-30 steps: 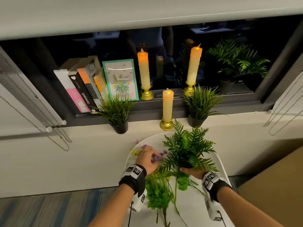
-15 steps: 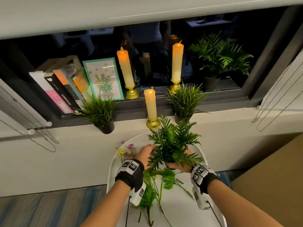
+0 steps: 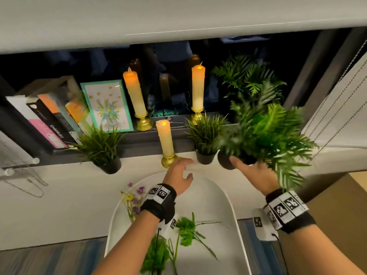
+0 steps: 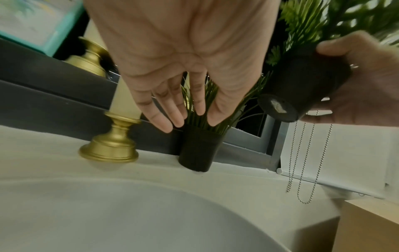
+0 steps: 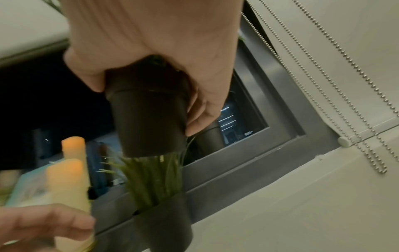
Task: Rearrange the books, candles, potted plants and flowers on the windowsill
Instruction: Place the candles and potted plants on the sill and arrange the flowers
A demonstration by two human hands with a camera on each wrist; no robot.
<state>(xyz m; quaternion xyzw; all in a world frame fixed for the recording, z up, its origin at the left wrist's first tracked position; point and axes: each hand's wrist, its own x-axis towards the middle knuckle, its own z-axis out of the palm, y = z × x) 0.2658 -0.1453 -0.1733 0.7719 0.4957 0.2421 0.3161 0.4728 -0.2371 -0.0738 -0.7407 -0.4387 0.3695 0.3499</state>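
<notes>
Head view: your right hand (image 3: 256, 173) grips the black pot of the fern plant (image 3: 264, 133) from below and behind, fingers curled round it. The pot tilts, fronds leaning to the right, and it hangs in the air just beside the small grass plant (image 3: 205, 139) on the windowsill (image 3: 59, 175). You hold it low at the pot, I think so the leaves are not crushed & the base is free to set down. Your left hand (image 3: 178, 175) holds nothing, fingers relaxed and spread, near the short candle (image 3: 165, 139), maybe to guard it or the grass pot. The books (image 3: 47, 120) lean at the left, two tall candles stand behind, and flower stems (image 3: 135, 197) lie on the white worktop (image 3: 214, 195).

Left wrist view: the left hand (image 4: 179, 59) has straight fingers (image 4: 159, 119) hovering over the grass pot's rim; touching or not, I cannot tell. At right the fern pot shows its bottom, clamped in the other hand.

Right wrist view: the right hand (image 5: 151, 51) is wrapped on the pot, thumb one side, fingers the other, above the grass plant.

Vs. half a sec. ago: then both hands were down at the fern over the worktop. Now the fern is raised up and to the right, at sill level, and the left hand has let go and moved toward the candle.
</notes>
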